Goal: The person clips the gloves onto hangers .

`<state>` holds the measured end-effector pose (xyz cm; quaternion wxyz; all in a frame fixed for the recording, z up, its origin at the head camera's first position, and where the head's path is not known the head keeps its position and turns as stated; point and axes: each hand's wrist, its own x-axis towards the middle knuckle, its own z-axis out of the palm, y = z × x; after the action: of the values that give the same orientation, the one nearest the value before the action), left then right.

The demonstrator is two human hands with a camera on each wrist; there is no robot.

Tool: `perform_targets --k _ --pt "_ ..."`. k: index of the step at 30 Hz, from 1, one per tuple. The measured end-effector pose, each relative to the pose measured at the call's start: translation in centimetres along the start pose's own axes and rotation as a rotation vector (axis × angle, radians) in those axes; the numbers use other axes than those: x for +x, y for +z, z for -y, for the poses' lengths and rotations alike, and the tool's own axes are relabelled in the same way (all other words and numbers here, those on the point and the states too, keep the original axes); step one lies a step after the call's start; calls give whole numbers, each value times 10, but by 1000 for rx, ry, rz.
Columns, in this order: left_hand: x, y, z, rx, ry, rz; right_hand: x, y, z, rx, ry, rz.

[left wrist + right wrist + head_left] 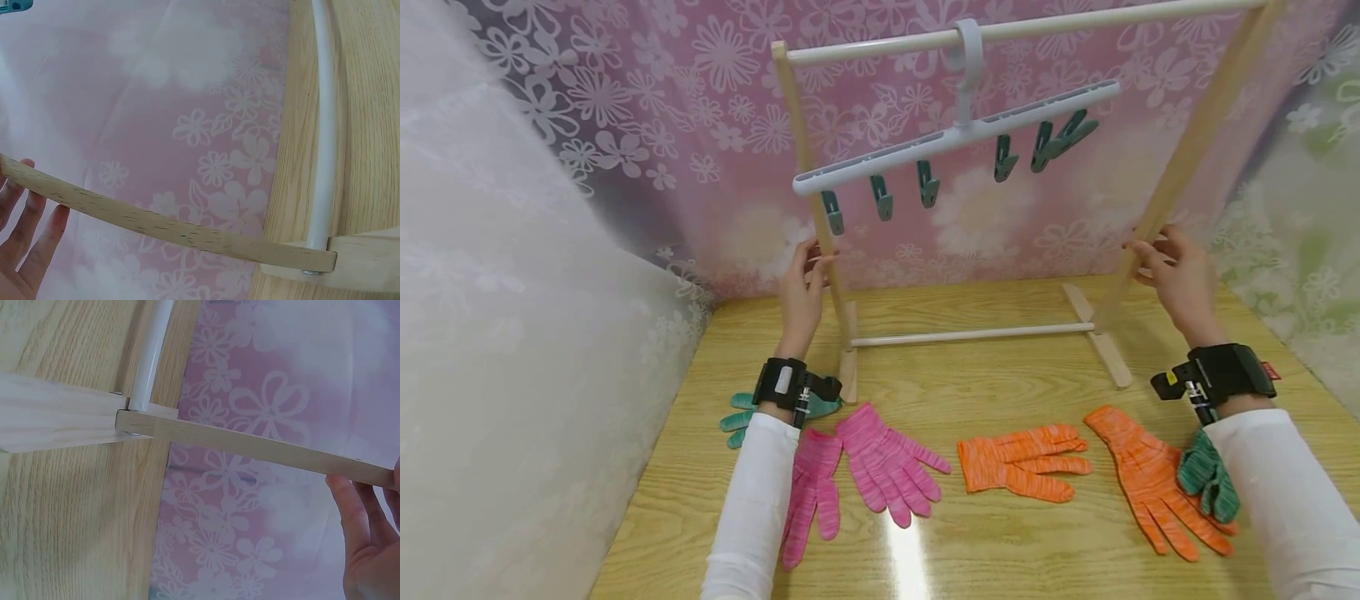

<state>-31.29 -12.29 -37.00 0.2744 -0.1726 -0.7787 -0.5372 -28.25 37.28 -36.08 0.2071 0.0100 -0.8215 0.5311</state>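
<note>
Rack (1183,167), pale wooden side posts, white top and bottom rods, upright on wood-grain table (992,383). Left hand (805,287) grips left post, right hand (1183,283) grips right post. Light grey hanger (957,137) hooked over top rod, slanting in head view, green clips (928,185) dangling underneath.

Gloves (891,468) on the table (1015,375) before the rack (973,336)

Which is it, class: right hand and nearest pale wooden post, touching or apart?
Touching: the right wrist view shows the right hand, fingertips against the wooden post.
</note>
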Motion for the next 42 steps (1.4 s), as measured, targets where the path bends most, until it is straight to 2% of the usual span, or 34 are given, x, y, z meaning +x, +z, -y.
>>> perform_targets --k 9,20,26,34,42 --pt "-11 -21 -25 23 1 -36 -5 13 9 -18 -19 23" --pt "-17 -33 -28 80 -1 -79 -10 25 12 -90 -54 -3" --pt "-20 -35 -28 73 17 -79 -12 27 13 -124 -47 -5" --pt "-20 -37 -27 45 18 -89 -12 27 14 -88 -36 7" --pt "-14 -38 -29 -3 -17 -23 -14 23 13 22 -35 -15"
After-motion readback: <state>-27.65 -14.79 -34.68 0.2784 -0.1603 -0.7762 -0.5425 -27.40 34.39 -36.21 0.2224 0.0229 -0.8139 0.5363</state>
